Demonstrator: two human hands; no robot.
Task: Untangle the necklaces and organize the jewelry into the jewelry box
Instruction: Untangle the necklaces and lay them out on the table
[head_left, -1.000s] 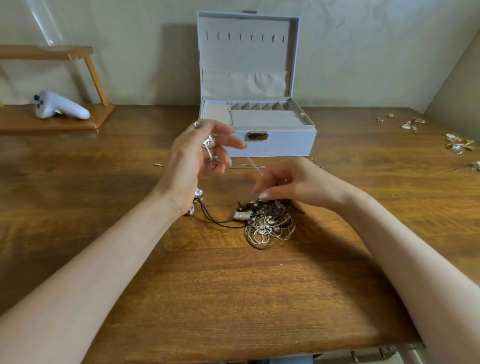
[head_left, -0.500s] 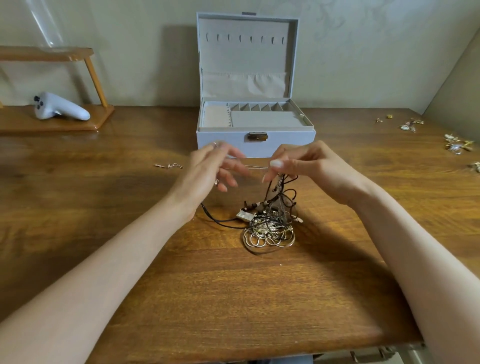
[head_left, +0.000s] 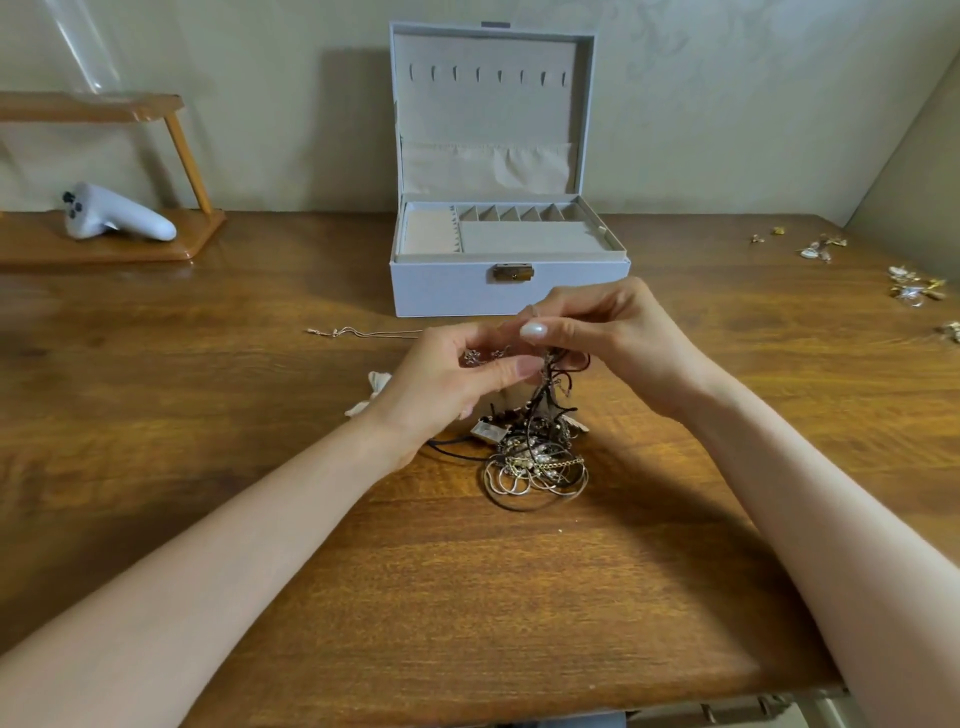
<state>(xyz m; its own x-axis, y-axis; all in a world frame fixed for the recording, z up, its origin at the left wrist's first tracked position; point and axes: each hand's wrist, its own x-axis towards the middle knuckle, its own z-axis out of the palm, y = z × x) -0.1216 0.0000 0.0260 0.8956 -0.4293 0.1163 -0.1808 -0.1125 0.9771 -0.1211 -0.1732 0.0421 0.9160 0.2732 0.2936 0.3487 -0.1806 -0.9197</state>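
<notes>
right hand (head_left: 613, 343) pinching dark cords above centre | left hand (head_left: 457, 379) nipping a small silver charm beside it | tangled heap of metal chains and black cords (head_left: 535, 457) directly below on table; strands run vertically | open grey jewelry box (head_left: 447, 288) behind

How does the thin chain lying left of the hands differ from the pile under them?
The thin chain lies alone, stretched out nearly straight; the tangled pile is a knot of many looped strands. The chain is one pale metal; the pile mixes black cord with gold and silver. Neither hand clearly grips the chain, while the right hand lifts cords from the pile. Both rest on the table, outside the jewelry box.
</notes>
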